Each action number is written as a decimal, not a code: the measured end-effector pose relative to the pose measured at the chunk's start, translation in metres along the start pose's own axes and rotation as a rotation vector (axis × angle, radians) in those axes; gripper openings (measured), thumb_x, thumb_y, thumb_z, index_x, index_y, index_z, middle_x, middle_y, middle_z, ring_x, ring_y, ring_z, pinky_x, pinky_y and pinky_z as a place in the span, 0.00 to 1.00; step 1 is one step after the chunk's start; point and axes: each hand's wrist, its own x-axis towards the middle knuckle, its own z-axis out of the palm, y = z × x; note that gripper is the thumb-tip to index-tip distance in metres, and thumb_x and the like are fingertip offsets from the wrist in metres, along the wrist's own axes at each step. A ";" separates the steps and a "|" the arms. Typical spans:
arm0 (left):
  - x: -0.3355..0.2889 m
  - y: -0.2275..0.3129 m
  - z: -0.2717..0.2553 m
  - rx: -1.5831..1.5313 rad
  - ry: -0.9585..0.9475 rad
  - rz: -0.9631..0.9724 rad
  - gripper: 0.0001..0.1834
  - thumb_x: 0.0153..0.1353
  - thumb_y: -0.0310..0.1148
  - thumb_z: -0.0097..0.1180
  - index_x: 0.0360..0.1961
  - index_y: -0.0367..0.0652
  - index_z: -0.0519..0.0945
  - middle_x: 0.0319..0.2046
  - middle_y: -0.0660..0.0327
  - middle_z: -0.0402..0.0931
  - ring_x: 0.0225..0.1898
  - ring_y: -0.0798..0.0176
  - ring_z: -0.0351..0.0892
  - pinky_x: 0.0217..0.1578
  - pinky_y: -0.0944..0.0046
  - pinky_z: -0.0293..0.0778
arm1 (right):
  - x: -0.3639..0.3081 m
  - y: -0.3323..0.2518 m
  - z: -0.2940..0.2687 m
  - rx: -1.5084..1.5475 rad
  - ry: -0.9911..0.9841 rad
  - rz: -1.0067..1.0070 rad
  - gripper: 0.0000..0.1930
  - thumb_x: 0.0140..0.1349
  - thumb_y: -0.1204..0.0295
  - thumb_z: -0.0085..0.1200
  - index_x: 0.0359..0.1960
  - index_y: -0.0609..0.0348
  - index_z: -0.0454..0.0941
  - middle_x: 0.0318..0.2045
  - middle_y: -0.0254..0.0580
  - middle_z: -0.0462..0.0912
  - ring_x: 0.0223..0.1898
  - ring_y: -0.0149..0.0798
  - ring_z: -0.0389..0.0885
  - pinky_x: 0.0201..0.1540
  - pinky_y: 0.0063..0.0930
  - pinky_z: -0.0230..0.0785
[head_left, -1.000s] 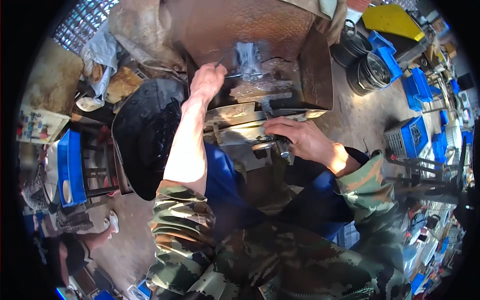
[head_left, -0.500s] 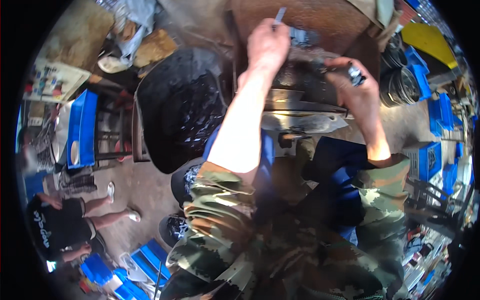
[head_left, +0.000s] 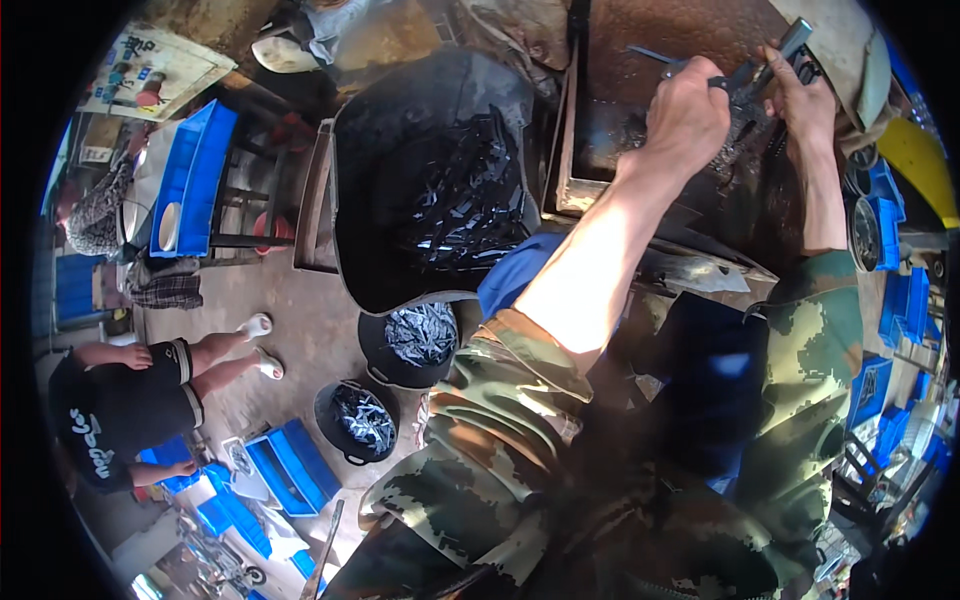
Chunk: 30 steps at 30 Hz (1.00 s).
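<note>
At the upper right, my left hand (head_left: 690, 115) is closed over a brown metal tray (head_left: 630, 85), with a thin bluish metal strip (head_left: 652, 53) sticking out from its fingers. Beside it, my right hand (head_left: 803, 105) has its fingers closed around a greyish metal bar (head_left: 793, 42) that slants up to the right. Between the hands are dark pieces, and the fingers partly hide what touches there. Dark wet grime and small bits lie on the tray below the hands.
A large black tub (head_left: 400, 150) with dark, shiny metal strips stands left of the tray. Black buckets (head_left: 355, 425) of silvery pieces sit below it. A person in black (head_left: 120, 410) is at the far left, near blue bins (head_left: 292, 465). More blue bins (head_left: 900, 310) line the right.
Both hands have come close together toward the upper right of the view. The whole view has shifted, bringing the buckets of silvery pieces into plain sight. The strip now points left.
</note>
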 end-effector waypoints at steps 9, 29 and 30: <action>0.006 -0.001 0.009 -0.021 0.027 0.053 0.14 0.61 0.32 0.53 0.43 0.34 0.81 0.31 0.40 0.82 0.39 0.38 0.83 0.45 0.46 0.76 | 0.009 0.012 -0.004 -0.034 -0.010 -0.013 0.19 0.65 0.59 0.64 0.47 0.62 0.86 0.13 0.26 0.68 0.16 0.24 0.65 0.23 0.21 0.57; 0.004 -0.001 0.013 -0.038 -0.018 0.047 0.13 0.59 0.36 0.52 0.34 0.36 0.82 0.26 0.40 0.80 0.34 0.34 0.80 0.41 0.41 0.75 | 0.016 0.015 -0.006 -0.041 -0.072 -0.028 0.19 0.68 0.59 0.60 0.51 0.61 0.82 0.26 0.31 0.83 0.17 0.22 0.66 0.22 0.21 0.57; 0.004 -0.001 0.012 -0.050 -0.027 0.053 0.13 0.59 0.35 0.52 0.33 0.36 0.82 0.26 0.40 0.80 0.34 0.34 0.80 0.41 0.41 0.75 | 0.016 0.015 -0.006 -0.042 -0.072 -0.028 0.19 0.68 0.59 0.60 0.51 0.61 0.82 0.26 0.31 0.83 0.17 0.22 0.66 0.22 0.21 0.57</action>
